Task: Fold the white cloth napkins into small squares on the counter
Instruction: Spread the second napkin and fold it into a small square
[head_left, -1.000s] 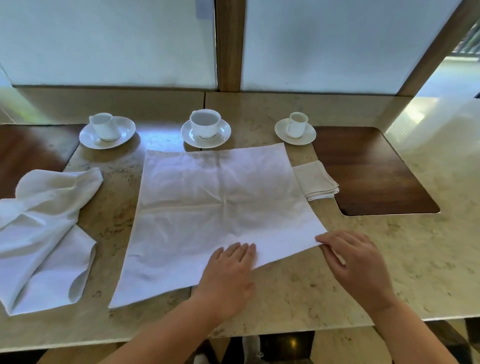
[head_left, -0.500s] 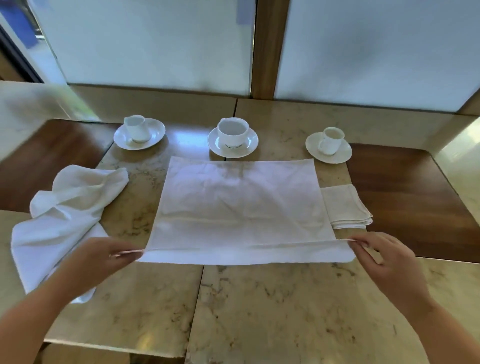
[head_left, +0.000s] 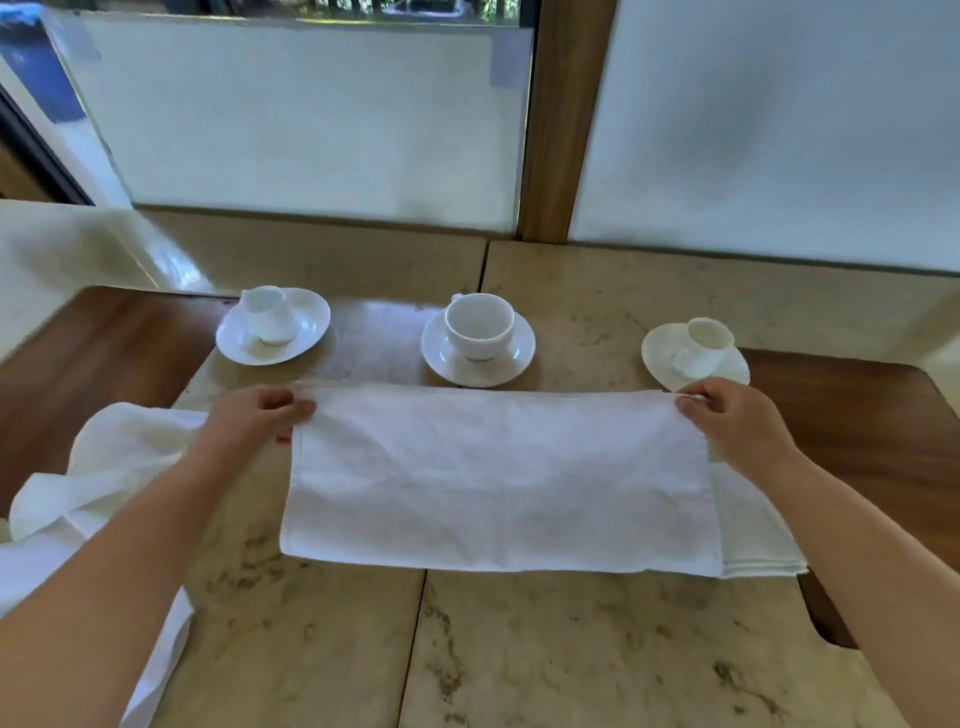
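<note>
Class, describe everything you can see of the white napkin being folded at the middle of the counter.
The napkin is plain white woven cloth, faintly creased, folded in half into a wide rectangle. It lies flat on the marble counter, fold toward the viewer. The left hand pinches its far left corner, the right hand its far right corner. Its right end overlaps the folded napkin stack.

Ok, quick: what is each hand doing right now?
Left hand: closed, pinching the far left corner of the half-folded napkin.
Right hand: closed, pinching its far right corner.
</note>
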